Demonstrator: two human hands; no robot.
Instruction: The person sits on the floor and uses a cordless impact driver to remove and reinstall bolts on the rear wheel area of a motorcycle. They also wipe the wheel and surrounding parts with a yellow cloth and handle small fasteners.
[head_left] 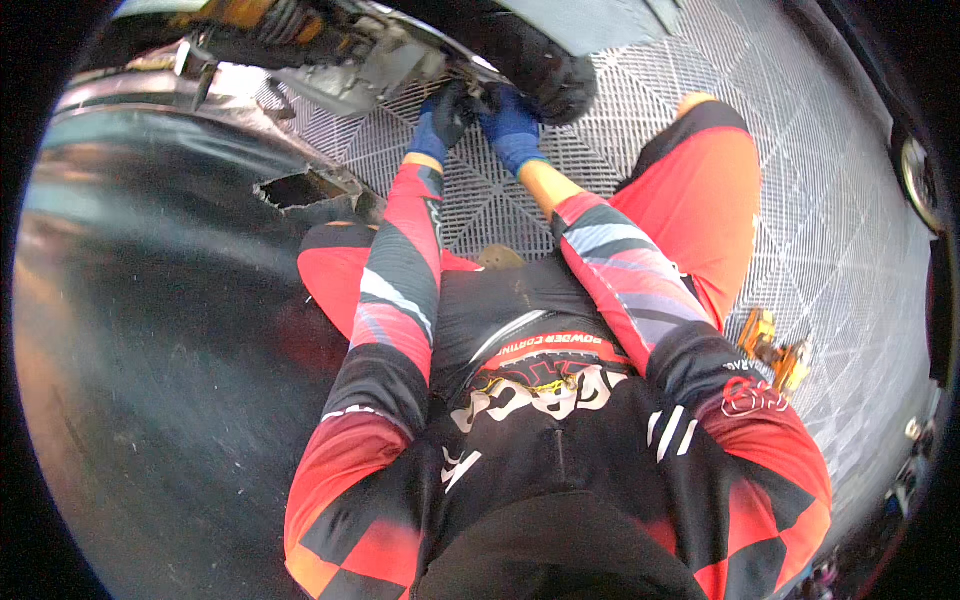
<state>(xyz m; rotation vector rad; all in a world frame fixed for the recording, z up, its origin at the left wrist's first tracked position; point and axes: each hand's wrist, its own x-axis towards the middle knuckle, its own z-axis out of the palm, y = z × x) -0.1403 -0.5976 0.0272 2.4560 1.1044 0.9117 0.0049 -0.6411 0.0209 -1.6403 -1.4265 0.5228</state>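
Both my arms stretch forward to the underside of a vehicle at the top. My left hand (447,115), in a blue and black work glove, is curled at a small metal part (475,89) beside a grey metal casing (375,78). Close on its right, my right hand (509,122), in a blue glove, has its fingers closed at the same part, next to a black tyre (565,92). The fingertips and whatever they grip are hidden by the gloves and too small to make out.
A large glossy black body panel (170,300) with a torn, jagged hole lies along my left. I sit on grey grid floor tiles (820,230). Yellow tools (775,352) lie by my right elbow. Another wheel (918,180) stands at the far right.
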